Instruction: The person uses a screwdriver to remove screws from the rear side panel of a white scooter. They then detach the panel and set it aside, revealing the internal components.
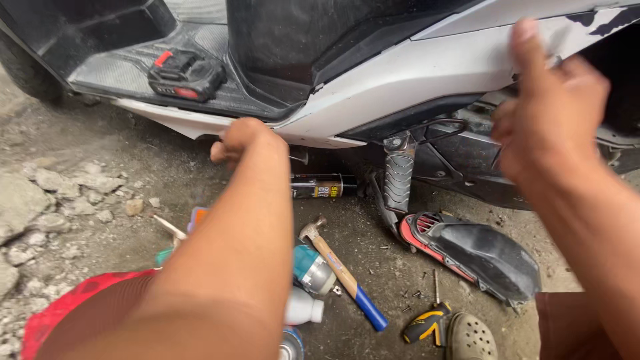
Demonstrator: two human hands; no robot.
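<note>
With our left hand (241, 139) fisted under the scooter's side panel (427, 73) and right hand (550, 113) pressing it thumb-up, careless tugging could crack it.

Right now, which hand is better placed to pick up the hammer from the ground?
The left hand, probably: it is low at the panel's bottom edge, nearer the hammer. The right hand presses higher up.

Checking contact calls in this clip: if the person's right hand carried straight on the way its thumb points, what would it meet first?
The right hand already lies against the scooter's silver side panel, thumb pointing up along it. Straight on, it would probably just slide further up that panel; depth is hard to judge.
</note>
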